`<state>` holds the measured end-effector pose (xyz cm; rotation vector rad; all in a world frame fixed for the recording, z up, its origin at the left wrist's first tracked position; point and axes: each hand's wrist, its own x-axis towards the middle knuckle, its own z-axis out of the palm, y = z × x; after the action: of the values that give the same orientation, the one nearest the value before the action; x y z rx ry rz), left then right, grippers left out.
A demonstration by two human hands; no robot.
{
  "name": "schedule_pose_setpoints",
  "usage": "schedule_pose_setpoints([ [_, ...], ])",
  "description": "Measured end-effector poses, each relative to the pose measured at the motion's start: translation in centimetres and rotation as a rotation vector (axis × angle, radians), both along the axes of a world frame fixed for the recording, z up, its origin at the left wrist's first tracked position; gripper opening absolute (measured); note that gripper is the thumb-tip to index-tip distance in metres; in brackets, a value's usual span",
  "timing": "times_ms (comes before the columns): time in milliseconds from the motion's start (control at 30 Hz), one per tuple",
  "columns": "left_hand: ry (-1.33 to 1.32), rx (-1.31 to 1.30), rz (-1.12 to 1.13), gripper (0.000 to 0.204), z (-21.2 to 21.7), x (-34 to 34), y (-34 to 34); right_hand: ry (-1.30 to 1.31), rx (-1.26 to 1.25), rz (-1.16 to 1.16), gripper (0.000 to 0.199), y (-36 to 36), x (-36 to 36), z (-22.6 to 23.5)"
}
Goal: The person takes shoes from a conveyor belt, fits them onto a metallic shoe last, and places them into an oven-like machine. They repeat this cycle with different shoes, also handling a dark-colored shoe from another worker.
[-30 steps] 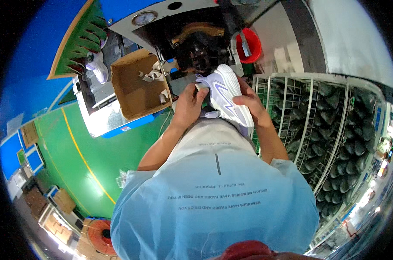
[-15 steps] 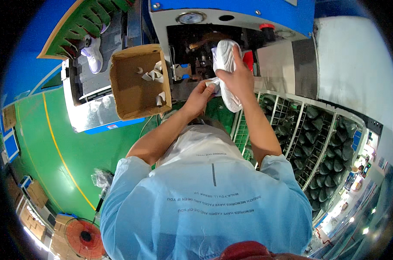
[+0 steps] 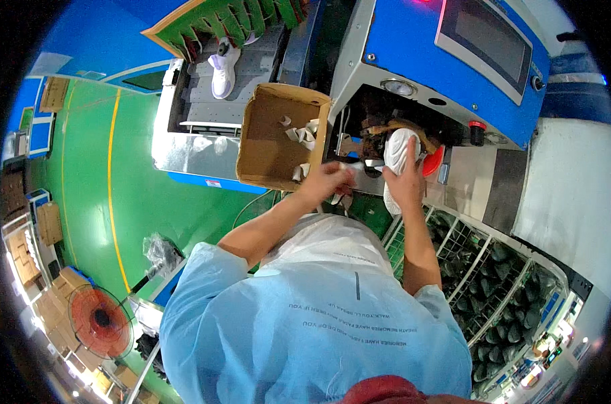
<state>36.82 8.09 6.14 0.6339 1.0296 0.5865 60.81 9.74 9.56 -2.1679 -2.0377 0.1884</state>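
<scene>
The white sneaker (image 3: 398,156) stands upright against the dark opening of the blue machine (image 3: 413,47), clasped from below by the right hand (image 3: 405,185). Just left of those fingers, the left hand (image 3: 326,180) pinches a white paper strip (image 3: 351,165). Left of that hand sits an open cardboard box (image 3: 268,138) of paper scraps.

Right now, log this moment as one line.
right hand: holds white shoe at blue machine | left hand: grips white strip

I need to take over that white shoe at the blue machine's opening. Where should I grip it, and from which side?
Probably grip the white shoe around its near half, coming from below on the person's side. Its far end sits inside the blue machine opening, so only the near part is free; the right hand already holds it there.
</scene>
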Motion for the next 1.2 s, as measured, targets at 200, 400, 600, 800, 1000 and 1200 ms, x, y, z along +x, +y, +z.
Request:
schedule_pose_setpoints([
  [200,1.058,0.482,-0.746,0.069,1.7,-6.2,1.3,0.795,-0.139,-0.055,0.099,-1.6,2.4,3.6],
  [400,0.199,0.391,-0.382,0.051,10.4,0.4,-1.8,2.272,-0.197,-0.363,0.074,-7.9,1.0,4.0],
  [600,0.151,0.709,-0.647,0.04,11.9,1.6,-5.5,2.63,-0.541,-0.433,0.066,-14.2,5.4,-3.6],
  [800,0.142,0.437,-0.519,0.041,9.9,1.6,-6.0,2.154,-0.345,-0.661,0.061,-14.7,4.7,-0.8],
  [1000,0.201,0.415,-0.48,0.039,6.5,1.6,-5.6,1.826,-0.193,-0.597,0.076,-11.2,3.0,2.3],
  [1200,0.415,0.573,-0.471,0.036,4.3,0.1,-5.0,1.269,-0.122,-0.331,0.097,-6.4,3.8,4.4],
])
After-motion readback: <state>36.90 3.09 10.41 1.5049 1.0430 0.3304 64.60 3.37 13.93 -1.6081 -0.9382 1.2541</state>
